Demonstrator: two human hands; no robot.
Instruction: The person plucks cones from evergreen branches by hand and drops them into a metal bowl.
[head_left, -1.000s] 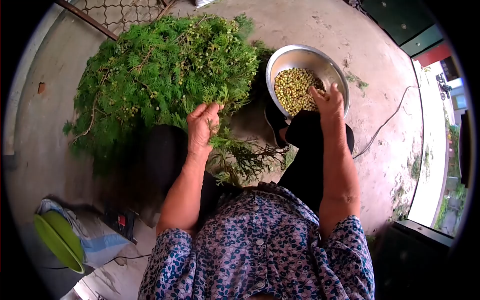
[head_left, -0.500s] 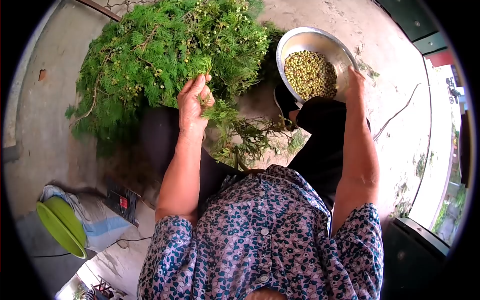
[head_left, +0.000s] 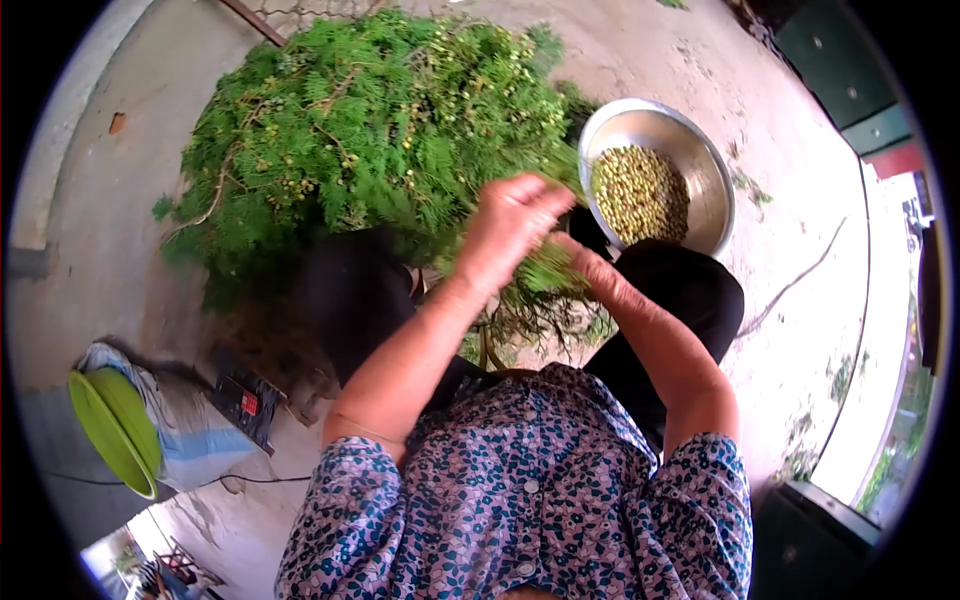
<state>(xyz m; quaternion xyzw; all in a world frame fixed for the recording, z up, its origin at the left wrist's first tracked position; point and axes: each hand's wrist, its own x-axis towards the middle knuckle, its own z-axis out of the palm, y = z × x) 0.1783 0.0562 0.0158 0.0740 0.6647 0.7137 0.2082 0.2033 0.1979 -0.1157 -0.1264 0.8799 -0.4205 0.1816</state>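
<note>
Because motion blurs both hands, their fingertips are hard to make out; the right knee (head_left: 690,290) hides the near rim of the metal bowl (head_left: 708,195), and the green sprig (head_left: 547,272) blends into darker foliage (head_left: 548,318) below it; the left hand (head_left: 510,228) has its fingers curled in, but I cannot tell what they pinch; the right hand (head_left: 594,268), at its four o'clock, has bent fingers beside the sprig, its grip unclear. The sprig lies at the left hand's five o'clock and the right hand's nine o'clock; the branch pile (head_left: 380,130) spreads towards ten o'clock from both, the bowl with its small seeds (head_left: 638,195) near two o'clock; half a second ago the hands were well apart, the right one at the bowl; now they are close together.
</note>
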